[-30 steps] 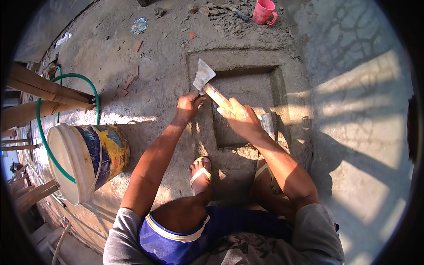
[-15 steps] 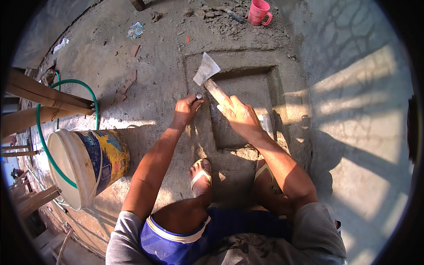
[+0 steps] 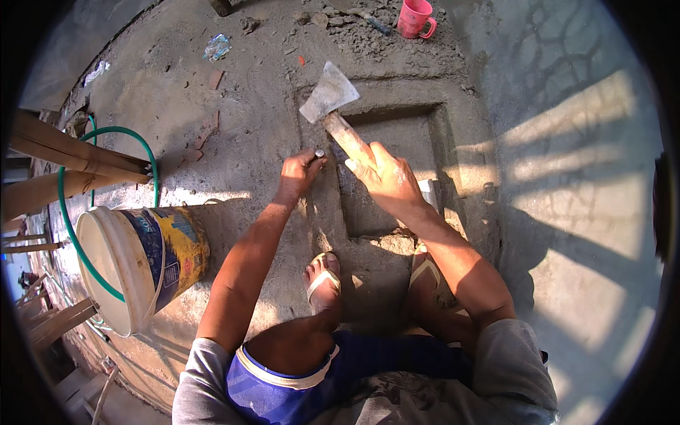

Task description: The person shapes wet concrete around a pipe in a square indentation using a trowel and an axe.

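Across the grey floor (image 3: 248, 113) we note a rectangular recess (image 3: 407, 134), with a labelled bucket (image 3: 150, 258) to our left. Over the recess's left border we hold the hatchet (image 3: 333, 113), its wide edge turned away from us; near the head, on our side, is the round end of a metal pin (image 3: 319, 153). We judge that an off-line swing, or a pin slipping sideways, could bring the head onto our fingers; a loose grip could let the handle twist. Our right hand (image 3: 386, 177) reaches forward and inward, fingers wrapped round the handle, thumb lying beside it. Our left hand (image 3: 301, 173) extends low at the border, thumb and forefinger pinching the pin; we cannot tell how its remaining fingers lie.
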`<state>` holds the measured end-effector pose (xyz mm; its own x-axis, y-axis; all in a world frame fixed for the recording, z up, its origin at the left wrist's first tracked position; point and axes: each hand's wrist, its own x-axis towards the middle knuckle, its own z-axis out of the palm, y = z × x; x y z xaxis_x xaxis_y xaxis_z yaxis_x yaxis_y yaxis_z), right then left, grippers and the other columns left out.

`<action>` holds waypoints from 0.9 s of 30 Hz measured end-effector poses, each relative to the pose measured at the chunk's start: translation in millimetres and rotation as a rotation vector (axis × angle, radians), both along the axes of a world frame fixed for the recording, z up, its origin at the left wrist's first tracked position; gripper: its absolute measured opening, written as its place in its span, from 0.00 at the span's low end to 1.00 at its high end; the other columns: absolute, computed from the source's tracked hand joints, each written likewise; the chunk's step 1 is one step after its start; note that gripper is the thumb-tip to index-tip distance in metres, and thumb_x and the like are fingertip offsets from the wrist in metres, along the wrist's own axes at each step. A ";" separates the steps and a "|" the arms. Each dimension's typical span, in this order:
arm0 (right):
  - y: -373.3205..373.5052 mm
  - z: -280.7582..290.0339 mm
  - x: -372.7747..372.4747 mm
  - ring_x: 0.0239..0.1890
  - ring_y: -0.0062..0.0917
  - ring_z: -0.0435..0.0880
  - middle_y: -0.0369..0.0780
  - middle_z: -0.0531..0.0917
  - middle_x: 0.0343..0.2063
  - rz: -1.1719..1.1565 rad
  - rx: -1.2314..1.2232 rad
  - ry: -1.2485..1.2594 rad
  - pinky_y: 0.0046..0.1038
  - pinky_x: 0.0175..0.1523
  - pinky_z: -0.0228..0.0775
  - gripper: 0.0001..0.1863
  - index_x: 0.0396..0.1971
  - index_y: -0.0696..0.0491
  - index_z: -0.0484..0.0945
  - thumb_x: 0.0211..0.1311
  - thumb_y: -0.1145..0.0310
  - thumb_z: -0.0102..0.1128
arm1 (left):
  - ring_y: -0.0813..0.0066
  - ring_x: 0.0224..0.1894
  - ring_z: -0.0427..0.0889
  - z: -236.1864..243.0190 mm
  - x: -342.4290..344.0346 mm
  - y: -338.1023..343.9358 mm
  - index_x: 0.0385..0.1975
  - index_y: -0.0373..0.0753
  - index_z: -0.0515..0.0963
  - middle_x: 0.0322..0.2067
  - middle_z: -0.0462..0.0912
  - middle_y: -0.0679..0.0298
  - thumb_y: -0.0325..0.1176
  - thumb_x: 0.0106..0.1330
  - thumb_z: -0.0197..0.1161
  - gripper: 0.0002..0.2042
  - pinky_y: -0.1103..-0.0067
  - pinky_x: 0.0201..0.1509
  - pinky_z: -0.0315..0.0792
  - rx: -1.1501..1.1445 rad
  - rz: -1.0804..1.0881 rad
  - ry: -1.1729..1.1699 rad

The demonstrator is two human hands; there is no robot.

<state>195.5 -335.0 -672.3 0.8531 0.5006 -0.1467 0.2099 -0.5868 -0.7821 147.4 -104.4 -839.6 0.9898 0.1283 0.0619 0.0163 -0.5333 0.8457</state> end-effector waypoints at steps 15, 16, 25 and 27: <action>-10.8 -85.6 -31.3 0.22 0.43 0.84 0.48 0.83 0.23 -0.077 0.083 -0.065 0.40 0.27 0.75 0.19 0.36 0.55 0.73 0.67 0.52 0.61 | 0.57 0.34 0.84 -1.9 1.5 -3.0 0.37 0.35 0.81 0.32 0.83 0.52 0.32 0.64 0.70 0.09 0.71 0.38 0.75 -0.037 -0.016 0.029; -2.4 -82.1 -32.0 0.20 0.36 0.83 0.44 0.82 0.22 -0.194 0.169 0.234 0.36 0.25 0.74 0.18 0.37 0.55 0.72 0.68 0.53 0.60 | 0.56 0.34 0.84 -5.1 2.6 3.2 0.38 0.35 0.80 0.32 0.83 0.53 0.33 0.64 0.70 0.09 0.70 0.38 0.75 0.013 -0.012 0.066; -14.2 -129.4 -61.6 0.14 0.20 0.76 0.35 0.76 0.21 -0.683 0.280 0.910 0.28 0.18 0.73 0.18 0.43 0.51 0.69 0.72 0.51 0.57 | 0.71 0.34 0.85 7.6 5.6 -11.4 0.41 0.38 0.83 0.34 0.86 0.61 0.33 0.68 0.67 0.07 0.76 0.40 0.77 -0.045 -0.055 -0.062; -14.7 -133.3 -63.9 0.13 0.20 0.75 0.35 0.76 0.21 -0.671 0.288 0.928 0.27 0.17 0.72 0.18 0.45 0.51 0.70 0.72 0.51 0.57 | 0.64 0.33 0.84 14.1 3.8 -7.5 0.39 0.38 0.82 0.32 0.84 0.58 0.31 0.67 0.67 0.06 0.73 0.38 0.76 -0.013 -0.040 -0.023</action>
